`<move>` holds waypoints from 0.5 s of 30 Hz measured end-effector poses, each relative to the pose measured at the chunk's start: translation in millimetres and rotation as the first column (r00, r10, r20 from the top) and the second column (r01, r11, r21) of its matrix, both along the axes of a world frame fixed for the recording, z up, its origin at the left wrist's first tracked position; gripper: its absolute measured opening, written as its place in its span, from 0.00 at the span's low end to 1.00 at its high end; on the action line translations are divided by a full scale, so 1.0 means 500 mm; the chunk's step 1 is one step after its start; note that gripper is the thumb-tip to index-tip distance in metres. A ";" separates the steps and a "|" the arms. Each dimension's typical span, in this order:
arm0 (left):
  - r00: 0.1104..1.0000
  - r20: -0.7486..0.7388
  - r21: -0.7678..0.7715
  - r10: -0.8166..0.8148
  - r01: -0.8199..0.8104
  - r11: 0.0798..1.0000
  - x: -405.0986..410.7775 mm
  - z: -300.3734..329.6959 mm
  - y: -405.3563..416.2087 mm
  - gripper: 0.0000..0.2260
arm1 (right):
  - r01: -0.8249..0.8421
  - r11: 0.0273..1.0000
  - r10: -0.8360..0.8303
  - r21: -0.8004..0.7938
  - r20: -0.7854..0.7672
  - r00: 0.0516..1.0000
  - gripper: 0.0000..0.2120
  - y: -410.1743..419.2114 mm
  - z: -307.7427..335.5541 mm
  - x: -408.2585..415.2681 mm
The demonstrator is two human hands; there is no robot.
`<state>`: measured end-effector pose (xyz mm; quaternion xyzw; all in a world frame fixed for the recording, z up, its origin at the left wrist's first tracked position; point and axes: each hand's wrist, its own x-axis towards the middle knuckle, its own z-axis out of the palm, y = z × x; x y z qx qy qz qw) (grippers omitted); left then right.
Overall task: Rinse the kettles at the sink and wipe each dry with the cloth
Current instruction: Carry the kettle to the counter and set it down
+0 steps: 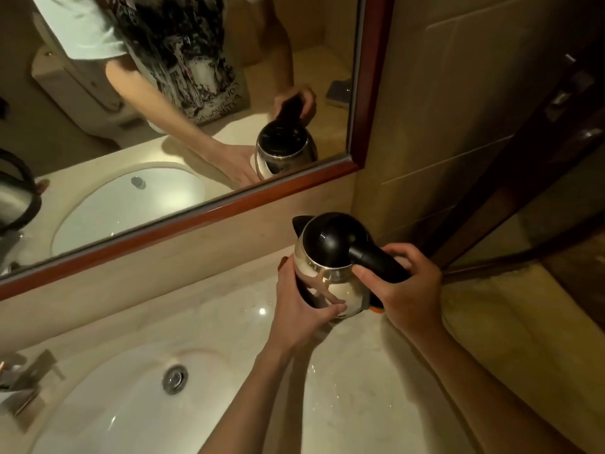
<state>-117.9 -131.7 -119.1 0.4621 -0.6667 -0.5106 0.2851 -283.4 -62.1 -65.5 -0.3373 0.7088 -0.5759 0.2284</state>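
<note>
The round polished-steel kettle with a black plastic lid and handle stands on the marble table right of the white oval sink — right hand fingers curled round its handle, left hand fingers cupping its slick, rigid belly — so the handle looks the surer hold.

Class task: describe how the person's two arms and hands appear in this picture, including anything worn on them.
Both forearms are bare, with no sleeves in view. The left hand and right hand wear no gloves, and no rings, watch or bracelets are visible.
</note>
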 end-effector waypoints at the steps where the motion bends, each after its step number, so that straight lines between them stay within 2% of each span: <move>1: 1.000 0.018 -0.008 -0.001 0.002 1.000 0.001 0.002 0.002 0.47 | 0.002 1.000 -0.002 -0.004 -0.007 1.000 0.17 0.005 -0.003 0.000; 5: 0.997 0.051 0.031 0.049 -0.051 0.998 0.006 0.005 0.039 0.47 | -0.019 1.000 0.019 0.002 0.010 1.000 0.16 0.034 -0.009 0.004; 7: 0.993 0.090 0.075 0.078 -0.084 0.994 0.012 0.001 0.076 0.44 | -0.047 0.999 0.047 0.014 -0.033 0.998 0.16 0.041 -0.006 0.001; 10: 0.982 0.182 0.181 0.048 -0.081 0.980 0.026 -0.002 0.151 0.42 | -0.068 0.998 0.063 -0.010 -0.262 0.963 0.20 0.046 -0.004 0.002; 13: 0.933 0.344 0.246 -0.110 0.024 0.969 0.041 -0.011 0.215 0.51 | -0.085 0.996 0.059 -0.036 -0.456 0.888 0.25 0.062 -0.005 0.014; 15: 0.878 0.441 0.236 -0.186 0.086 0.968 0.056 -0.017 0.240 0.47 | -0.111 0.992 0.057 -0.058 -0.580 0.813 0.22 0.082 -0.006 0.029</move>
